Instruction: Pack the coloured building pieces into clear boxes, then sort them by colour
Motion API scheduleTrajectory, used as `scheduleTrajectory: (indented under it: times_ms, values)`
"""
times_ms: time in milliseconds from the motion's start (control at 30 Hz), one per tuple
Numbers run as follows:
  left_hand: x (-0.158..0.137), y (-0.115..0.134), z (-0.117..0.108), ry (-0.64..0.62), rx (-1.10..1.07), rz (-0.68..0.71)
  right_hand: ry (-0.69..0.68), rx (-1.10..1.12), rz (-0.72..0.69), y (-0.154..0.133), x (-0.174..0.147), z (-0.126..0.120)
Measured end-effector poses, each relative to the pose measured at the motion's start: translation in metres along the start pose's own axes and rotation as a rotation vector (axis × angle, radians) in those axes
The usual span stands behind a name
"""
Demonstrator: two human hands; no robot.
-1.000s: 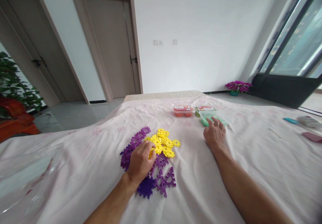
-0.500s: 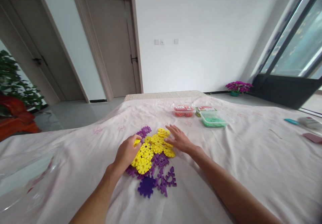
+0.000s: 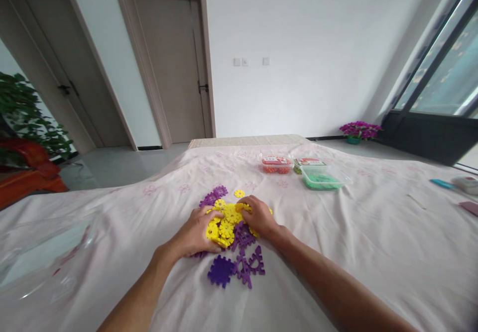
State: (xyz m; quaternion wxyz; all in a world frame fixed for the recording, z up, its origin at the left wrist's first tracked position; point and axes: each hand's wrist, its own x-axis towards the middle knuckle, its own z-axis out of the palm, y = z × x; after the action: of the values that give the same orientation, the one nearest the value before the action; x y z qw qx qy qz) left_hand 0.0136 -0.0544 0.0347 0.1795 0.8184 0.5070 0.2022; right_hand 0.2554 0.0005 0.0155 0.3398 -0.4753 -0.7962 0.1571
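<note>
A heap of yellow slotted plastic discs (image 3: 226, 228) lies in front of me on the cloth. My left hand (image 3: 194, 230) is curled round its left side, thumb and fingers closed on several discs. From the right, my right hand (image 3: 259, 216) has its fingers bent over more of the yellow discs, gripping some at the fingertips. One loose yellow disc (image 3: 239, 193) lies just beyond the heap. Purple interlocking pieces (image 3: 244, 236) show under and beside the yellow ones. Nearer to me are a dark purple toothed square (image 3: 221, 271) and purple triangular pieces (image 3: 257, 261).
Beyond the heap stand a clear box with red pieces (image 3: 277, 165), a box with green contents (image 3: 308, 163) and an open tub of green pieces (image 3: 321, 180). Clear plastic packaging (image 3: 45, 257) lies at left; a blue item (image 3: 442, 183) is at far right.
Both hands have closed in on the yellow discs and drawn them closer together. My right hand went from spread fingers to gripping. One yellow disc now lies apart at the back.
</note>
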Motion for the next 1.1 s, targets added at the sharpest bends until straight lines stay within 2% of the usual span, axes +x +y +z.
scheduleTrajectory:
  times_ms: [67,133,233,300,367,433,500,633,700,733,833,967,1033,1100]
  values:
    - [0.004,0.004,0.008,0.087,-0.040,0.017,0.042,0.101,0.104,0.001,0.003,0.000]
    - [0.008,0.009,0.016,0.175,-0.083,0.012,0.016,0.291,0.171,-0.003,0.003,-0.001]
    - [0.012,0.013,0.022,0.354,-0.211,-0.069,-0.150,0.643,0.140,-0.017,0.000,-0.007]
    - [0.013,0.013,0.021,0.454,-0.349,-0.145,-0.237,0.759,0.067,-0.025,-0.002,-0.014]
    - [0.012,0.010,0.016,0.470,-0.460,-0.183,-0.251,0.739,0.007,-0.026,-0.002,-0.021]
    - [0.011,0.004,0.010,0.430,-0.470,-0.161,-0.228,0.605,-0.034,-0.020,0.000,-0.027]
    - [0.010,-0.001,0.006,0.375,-0.393,-0.103,-0.225,0.395,-0.048,-0.011,0.002,-0.029]
    - [0.011,-0.004,0.013,0.246,-0.168,0.011,-0.383,0.064,-0.113,-0.003,-0.005,-0.023]
    - [0.013,0.001,0.020,0.223,-0.085,0.039,-0.374,-0.006,-0.185,-0.006,-0.011,-0.016]
    - [0.015,0.004,0.023,0.237,-0.063,0.041,-0.328,-0.022,-0.202,-0.009,-0.014,-0.012]
    - [0.018,0.013,0.029,0.339,-0.075,0.032,-0.156,-0.007,-0.142,-0.015,-0.016,-0.004]
    - [0.022,0.018,0.027,0.504,-0.218,0.022,0.006,0.177,0.099,-0.019,-0.008,-0.006]
    - [0.022,0.015,0.020,0.560,-0.309,-0.021,-0.025,0.368,0.110,-0.021,-0.004,-0.013]
    - [0.021,0.009,0.010,0.572,-0.355,-0.050,-0.150,0.501,-0.012,-0.024,-0.006,-0.022]
